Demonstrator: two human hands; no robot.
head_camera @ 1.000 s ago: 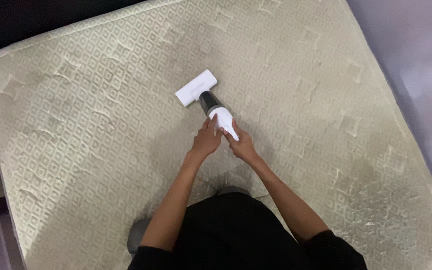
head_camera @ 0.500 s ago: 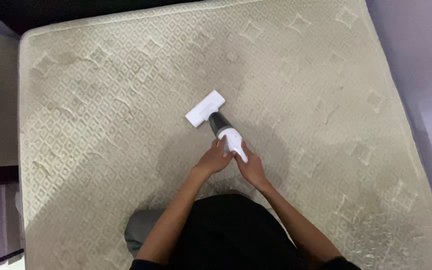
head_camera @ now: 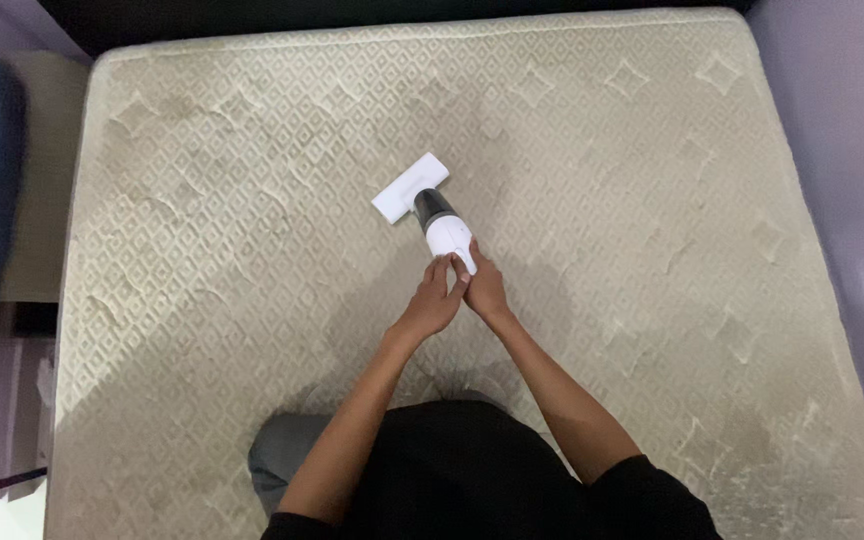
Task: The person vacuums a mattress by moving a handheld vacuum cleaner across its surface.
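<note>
The handheld vacuum (head_camera: 436, 215) lay near the centre of the mattress (head_camera: 252, 250), its long axis running diagonally, with the flat white nozzle head (head_camera: 410, 188) pointing up and to the left, away from the person. The left hand (head_camera: 435, 303) and right hand (head_camera: 486, 290) were both closed around the white handle end, touching each other. Open mattress surface surrounded the nozzle on all sides; every mattress edge lay well apart from it.

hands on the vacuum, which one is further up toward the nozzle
The left hand: its fingertips lie on the white body of the handheld vacuum, while the right hand grips the rear handle end.
</note>
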